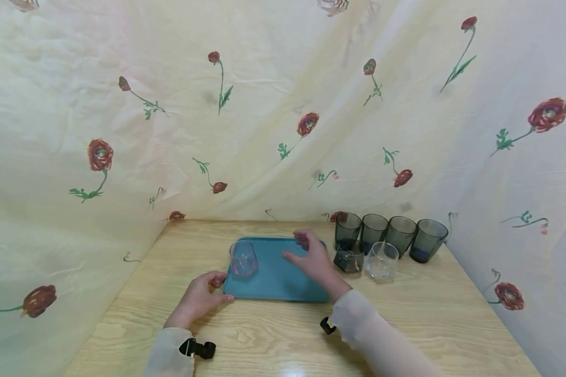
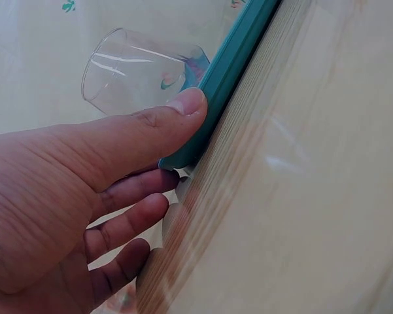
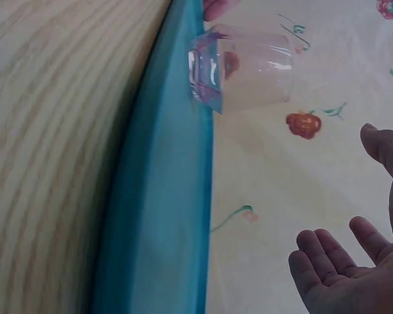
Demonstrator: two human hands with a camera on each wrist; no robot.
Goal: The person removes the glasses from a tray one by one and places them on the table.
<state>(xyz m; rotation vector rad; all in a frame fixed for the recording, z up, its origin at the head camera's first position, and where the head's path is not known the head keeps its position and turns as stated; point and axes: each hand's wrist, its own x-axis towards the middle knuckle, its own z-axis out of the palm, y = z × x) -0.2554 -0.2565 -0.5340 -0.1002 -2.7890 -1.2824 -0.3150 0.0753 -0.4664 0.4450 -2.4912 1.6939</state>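
A blue rectangular tray (image 1: 278, 277) lies on the table. Near its left end stands a clear, pink-tinted glass (image 1: 243, 259), upright with a faceted base. My left hand (image 1: 200, 298) holds the tray's near left corner; in the left wrist view the thumb (image 2: 188, 103) lies along the rim and the index finger touches the corner, while the other fingers are loosely bent. My right hand (image 1: 313, 259) hovers over the tray's right part, thumb and fingers spread apart, with nothing in it. The right wrist view shows that hand (image 3: 353, 268) apart from the glass.
To the right of the tray stand a dark faceted glass (image 1: 349, 257) and a clear glass (image 1: 381, 263). Behind them is a row of several tall smoky glasses (image 1: 401, 235). A flowered cloth (image 1: 264, 157) hangs behind the wooden table (image 1: 273, 335).
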